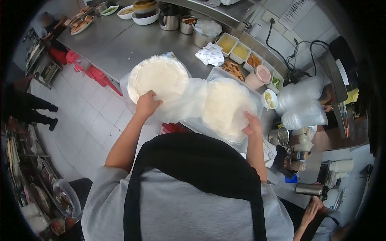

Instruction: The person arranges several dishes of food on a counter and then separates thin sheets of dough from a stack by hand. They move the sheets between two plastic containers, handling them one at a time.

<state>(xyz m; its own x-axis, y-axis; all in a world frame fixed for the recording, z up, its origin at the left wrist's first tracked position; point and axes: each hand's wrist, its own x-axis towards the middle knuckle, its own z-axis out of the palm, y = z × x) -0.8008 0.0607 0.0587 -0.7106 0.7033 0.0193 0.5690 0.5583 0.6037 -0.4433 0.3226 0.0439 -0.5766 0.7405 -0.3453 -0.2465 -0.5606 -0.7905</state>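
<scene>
On the left of the counter lies a pale round dough disc (159, 78), resting on plastic wrapping. A second pale disc (225, 106) sits to the right, over a clear plastic tub. Thin translucent plastic sheet (183, 102) stretches between the two and partly covers the right one. My left hand (148, 104) is closed on the sheet at the near edge of the left disc, fingertips together. With fingers and thumb, my right hand (252, 123) grips the plastic at the right disc's outer edge. What lies under the left disc is mostly hidden.
Small tubs of shredded food (240, 52), a pink-lidded jar (259, 76) and a white cup (269, 99) stand right. Bagged plastic stacks (303, 100) lie beyond. Bowls (145, 18) and a steel jug (169, 18) line the back. Another person's hands (313, 207) show at lower right.
</scene>
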